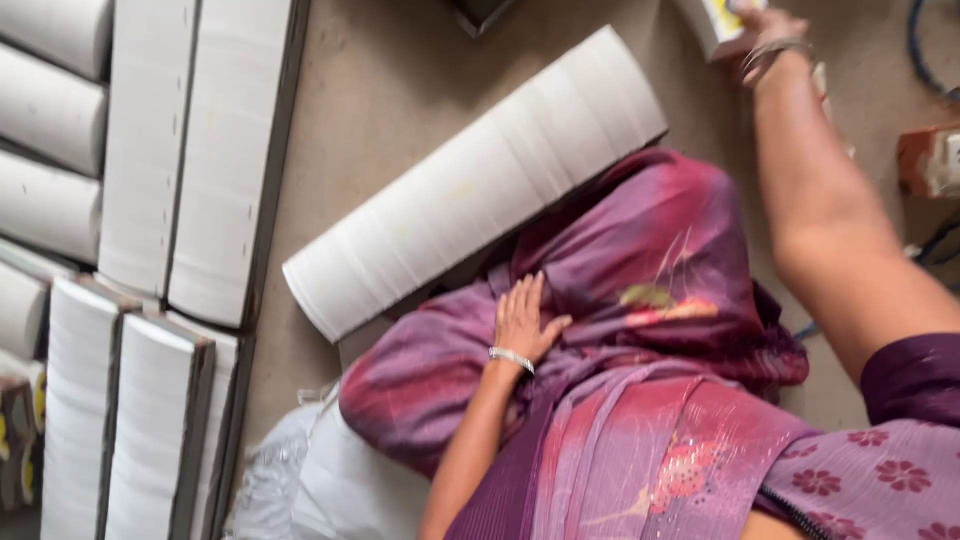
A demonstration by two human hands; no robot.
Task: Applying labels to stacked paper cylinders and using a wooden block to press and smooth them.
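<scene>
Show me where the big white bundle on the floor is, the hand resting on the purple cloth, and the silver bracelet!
big white bundle (480, 180), head view, middle of its curved side.
left hand (522, 322), head view, back of the hand.
silver bracelet (511, 358), head view, band at the wrist.

Beside the matt white paper roll (480, 180), soft purple cloth (640, 300) with a slight sheen is seen; crinkled glossy plastic (290, 470) lies below it, on a dull, smooth floor (390, 80).

Our left hand (522, 322) rests flat on purple cloth (640, 300) beside a long white paper stack (470, 185); our right hand (762, 30) grips a small box (718, 22).
</scene>
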